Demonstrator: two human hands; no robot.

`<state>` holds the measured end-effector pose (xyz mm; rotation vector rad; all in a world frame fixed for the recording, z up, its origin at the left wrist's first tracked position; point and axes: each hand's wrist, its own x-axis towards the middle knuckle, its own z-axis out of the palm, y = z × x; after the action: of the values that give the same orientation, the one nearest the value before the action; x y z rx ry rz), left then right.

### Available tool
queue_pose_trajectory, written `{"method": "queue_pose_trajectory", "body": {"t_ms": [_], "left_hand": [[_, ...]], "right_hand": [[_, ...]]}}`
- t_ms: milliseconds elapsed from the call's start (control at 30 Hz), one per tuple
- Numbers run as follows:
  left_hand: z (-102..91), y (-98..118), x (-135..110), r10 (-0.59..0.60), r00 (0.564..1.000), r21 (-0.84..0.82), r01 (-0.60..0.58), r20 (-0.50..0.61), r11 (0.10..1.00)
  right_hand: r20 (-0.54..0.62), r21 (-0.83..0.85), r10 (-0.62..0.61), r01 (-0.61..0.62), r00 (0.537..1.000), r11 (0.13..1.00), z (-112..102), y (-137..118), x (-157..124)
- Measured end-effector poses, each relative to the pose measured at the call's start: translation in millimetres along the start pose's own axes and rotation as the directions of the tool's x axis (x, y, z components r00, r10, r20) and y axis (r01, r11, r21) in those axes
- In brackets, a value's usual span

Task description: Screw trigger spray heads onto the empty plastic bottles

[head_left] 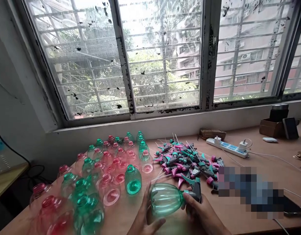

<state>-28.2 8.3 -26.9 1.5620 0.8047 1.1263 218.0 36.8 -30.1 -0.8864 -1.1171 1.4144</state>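
Note:
A clear green spray bottle (pixel 166 199) lies sideways between my hands, just above the front of the table. My left hand (pixel 145 213) wraps round its base end, thumb below and fingers behind. At the neck, my right hand (pixel 199 209) grips the grey and teal trigger sprayer head (pixel 195 192), which sits on the bottle's mouth; whether it is fully screwed on I cannot tell. Just behind my hands is a heap of loose trigger sprayer heads (pixel 187 160) in pink, teal and grey, with thin white tubes. To the left stand several open pink bottles (pixel 109 192) and green bottles (pixel 133 181).
A white power strip (pixel 227 147) with plugs and cables lies at the back right, near a brown package (pixel 212 134). Farther right are a brown box (pixel 271 128), a phone (pixel 291 128) and a white mouse (pixel 270 139). A blurred patch covers something at the right. Windows line the wall behind.

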Motion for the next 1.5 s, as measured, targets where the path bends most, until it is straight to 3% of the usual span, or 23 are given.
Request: {"method": "queue_pose_trajectory", "body": {"t_ms": [167,367,567,867,1000,1167,1333,1500], "left_hand": [[5.1,22.0,-3.0,-0.118,0.993,0.018,0.118,-0.02,0.993],[14.0,38.1,-0.3,-0.09,0.996,0.022,0.09,-0.027,0.996],[16.3,49.1,0.2,-0.151,0.988,0.051,0.152,-0.034,0.987],[15.4,42.5,1.3,-0.074,0.997,0.071,0.075,-0.029,0.995],[12.4,38.8,0.2,-0.114,0.992,0.149,0.122,-0.057,0.981],[9.4,42.1,0.7,-0.153,0.985,0.12,0.162,-0.079,0.979],[11.5,41.0,2.0,-0.122,0.991,0.108,0.126,-0.048,0.986],[11.1,39.6,2.2,-0.119,0.987,0.202,0.139,-0.107,0.969]], "right_hand": [[0.015,0.004,-0.014,0.014,1.0,1.0,-3.3,-0.4,-1.8],[0.005,0.044,-0.012,0.011,1.0,0.999,-3.3,-8.9,-4.1],[0.031,0.055,-0.009,0.007,0.999,0.998,-1.2,-18.9,-8.0],[0.042,0.064,-0.014,0.011,0.999,0.998,-1.8,-17.4,-7.4],[0.027,0.064,-0.014,0.013,1.0,0.998,-0.4,-18.9,-7.7],[0.009,0.059,-0.008,0.007,1.0,0.998,1.2,-21.4,-10.2],[0.003,0.06,0.004,-0.005,1.0,0.998,0.9,-22.7,-9.0],[0.014,0.042,0.009,-0.01,1.0,0.999,2.3,-24.9,-10.4]]}}
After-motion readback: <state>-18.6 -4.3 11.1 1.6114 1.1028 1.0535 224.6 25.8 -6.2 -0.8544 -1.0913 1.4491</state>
